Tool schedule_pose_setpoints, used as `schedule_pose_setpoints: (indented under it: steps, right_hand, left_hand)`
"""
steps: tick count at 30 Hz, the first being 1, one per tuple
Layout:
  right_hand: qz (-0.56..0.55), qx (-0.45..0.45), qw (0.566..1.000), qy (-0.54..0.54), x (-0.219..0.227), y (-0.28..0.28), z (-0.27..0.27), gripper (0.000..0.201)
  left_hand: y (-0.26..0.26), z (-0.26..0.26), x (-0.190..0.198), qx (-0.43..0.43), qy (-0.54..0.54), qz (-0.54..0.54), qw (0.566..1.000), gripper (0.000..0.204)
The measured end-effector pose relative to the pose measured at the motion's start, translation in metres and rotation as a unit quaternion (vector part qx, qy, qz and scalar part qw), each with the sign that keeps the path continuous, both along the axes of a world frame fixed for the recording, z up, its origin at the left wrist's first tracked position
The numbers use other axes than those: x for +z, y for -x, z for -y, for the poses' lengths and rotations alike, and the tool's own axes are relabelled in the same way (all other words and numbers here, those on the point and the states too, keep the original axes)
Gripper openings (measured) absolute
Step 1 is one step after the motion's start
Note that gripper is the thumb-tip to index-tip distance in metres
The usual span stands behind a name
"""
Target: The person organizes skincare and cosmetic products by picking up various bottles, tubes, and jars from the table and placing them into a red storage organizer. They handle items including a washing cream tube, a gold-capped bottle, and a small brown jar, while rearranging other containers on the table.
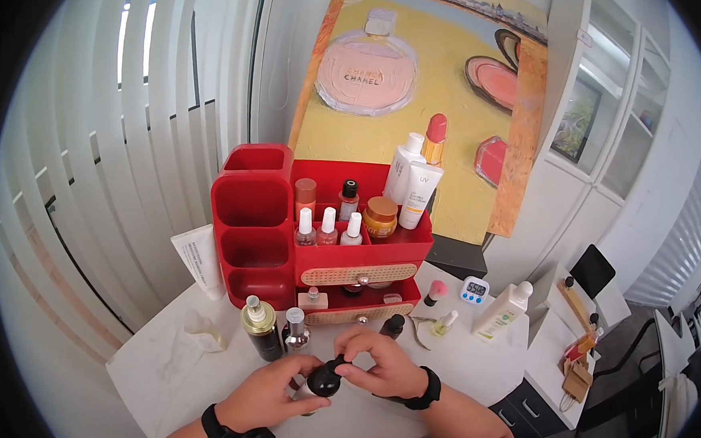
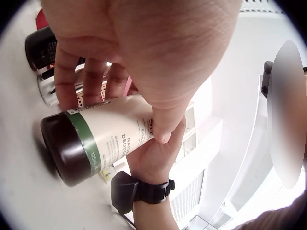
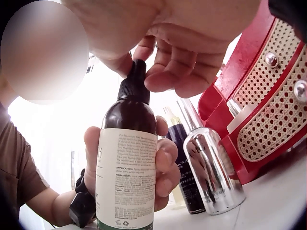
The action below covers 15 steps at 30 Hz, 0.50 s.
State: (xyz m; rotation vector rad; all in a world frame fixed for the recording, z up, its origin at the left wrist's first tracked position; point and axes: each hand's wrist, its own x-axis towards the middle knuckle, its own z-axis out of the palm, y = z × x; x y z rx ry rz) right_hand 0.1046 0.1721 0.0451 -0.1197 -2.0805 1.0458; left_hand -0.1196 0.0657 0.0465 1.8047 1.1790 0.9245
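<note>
A dark brown deodorant bottle [image 1: 324, 381] with a cream label and a green band is held close over the white table. My left hand [image 1: 264, 392] grips its body, thumb along the label [image 2: 117, 129] in the left wrist view. My right hand [image 1: 389, 369] pinches the black ribbed spray top [image 3: 135, 86] between thumb and fingers, as the right wrist view shows. Just behind the hands stand a silver bottle [image 3: 211, 172] and a dark pump bottle [image 1: 262, 332]. A small black-capped bottle [image 1: 393, 326] is beyond the right hand.
A red organizer [image 1: 360, 256] with woven drawer fronts holds nail polishes, a jar and tubes. At left are a white tube [image 1: 199, 262] and a clear bottle [image 1: 204, 332]. To the right stand a pink brush [image 1: 437, 292], a timer [image 1: 474, 290] and a white bottle [image 1: 504, 313].
</note>
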Motion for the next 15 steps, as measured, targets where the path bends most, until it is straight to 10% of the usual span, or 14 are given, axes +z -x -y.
schedule_pose_setpoints:
  steps: [15]
  right_hand:
    - [0.012, 0.000, 1.000, -0.009, -0.0007, 0.0002, 0.0023, 0.028]
  left_hand:
    - [0.0001, 0.0009, -0.0027, -0.003, -0.010, 0.001, 1.000, 0.056]
